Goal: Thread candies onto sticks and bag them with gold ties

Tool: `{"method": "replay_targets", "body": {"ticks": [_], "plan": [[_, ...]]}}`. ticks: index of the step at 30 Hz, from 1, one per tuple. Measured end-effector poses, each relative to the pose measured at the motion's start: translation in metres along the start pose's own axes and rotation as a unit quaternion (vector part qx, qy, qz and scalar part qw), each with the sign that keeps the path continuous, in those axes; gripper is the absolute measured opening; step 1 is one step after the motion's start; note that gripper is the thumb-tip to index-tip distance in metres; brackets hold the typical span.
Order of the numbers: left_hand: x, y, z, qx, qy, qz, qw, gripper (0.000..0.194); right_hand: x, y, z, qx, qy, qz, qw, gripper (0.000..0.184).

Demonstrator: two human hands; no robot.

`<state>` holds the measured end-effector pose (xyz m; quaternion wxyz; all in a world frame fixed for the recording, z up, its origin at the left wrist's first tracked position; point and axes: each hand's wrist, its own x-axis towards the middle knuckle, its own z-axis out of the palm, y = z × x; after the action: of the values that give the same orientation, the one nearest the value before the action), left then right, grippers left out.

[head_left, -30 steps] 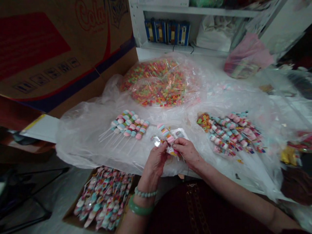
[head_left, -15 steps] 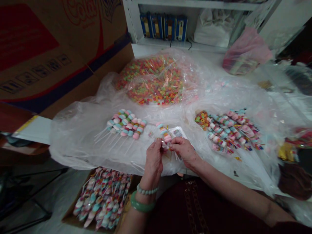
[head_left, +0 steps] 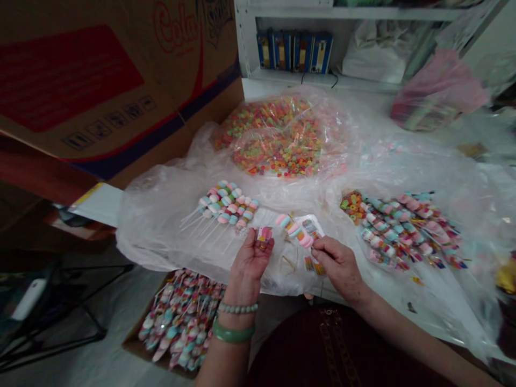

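Observation:
My left hand [head_left: 250, 262] is raised over the table's front edge, its fingers pinching a small pink sticker or tag [head_left: 264, 235]. My right hand [head_left: 337, 264] is closed on the stick end of a pastel marshmallow skewer [head_left: 295, 230] inside a clear wrapper. The skewer points up and left, between the two hands. A small stack of printed labels [head_left: 311, 226] lies just behind it. The hands are a short gap apart.
Bare skewers [head_left: 226, 203] lie in a row at left, wrapped ones [head_left: 403, 228] in a heap at right. Bags of colourful ring candy [head_left: 278, 140] sit behind on plastic sheeting [head_left: 161, 215]. A box of finished skewers [head_left: 181, 317] stands on the floor. A big cardboard carton [head_left: 100, 80] stands left.
The hands have come apart: the left one drew back holding the small pink tag, while the right one keeps the wrapped skewer. The camera view shifted left.

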<state>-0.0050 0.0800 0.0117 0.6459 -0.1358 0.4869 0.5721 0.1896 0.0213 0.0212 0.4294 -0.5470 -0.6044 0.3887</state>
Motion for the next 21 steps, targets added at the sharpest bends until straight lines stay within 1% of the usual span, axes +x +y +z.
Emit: {"method": "replay_targets", "body": {"ticks": [4,7,10,13,16,18,21], "plan": [[-0.0017,-0.0002,0.0019,-0.004,-0.001,-0.010,1.000,0.020,-0.0076,0.0002,0.0084,-0.102,-0.012,-0.103,0.989,0.016],[-0.0042,0.0007,0.0040,-0.018,0.000,-0.005,1.000,0.020,-0.0089,0.0018,0.0112,-0.184,-0.005,-0.145,0.972,0.020],[-0.0039,0.0025,0.0045,-0.031,0.015,0.011,0.999,0.021,-0.0103,0.0021,0.0112,-0.241,-0.009,-0.160,0.957,0.023],[-0.0008,0.0030,0.0034,-0.038,0.006,0.040,0.998,0.022,-0.0120,0.0020,0.0111,-0.262,-0.009,-0.172,0.950,0.022],[0.0010,0.0014,0.0023,-0.038,-0.009,0.056,0.998,0.021,-0.0124,0.0022,0.0111,-0.263,-0.007,-0.176,0.949,0.022],[0.0009,-0.0004,0.0019,-0.036,-0.010,0.061,0.997,0.019,-0.0121,0.0023,0.0107,-0.263,-0.010,-0.171,0.949,0.022],[0.0008,-0.0026,0.0018,-0.032,-0.015,0.087,0.996,0.016,-0.0121,0.0021,0.0101,-0.261,-0.002,-0.168,0.951,0.023]]}}
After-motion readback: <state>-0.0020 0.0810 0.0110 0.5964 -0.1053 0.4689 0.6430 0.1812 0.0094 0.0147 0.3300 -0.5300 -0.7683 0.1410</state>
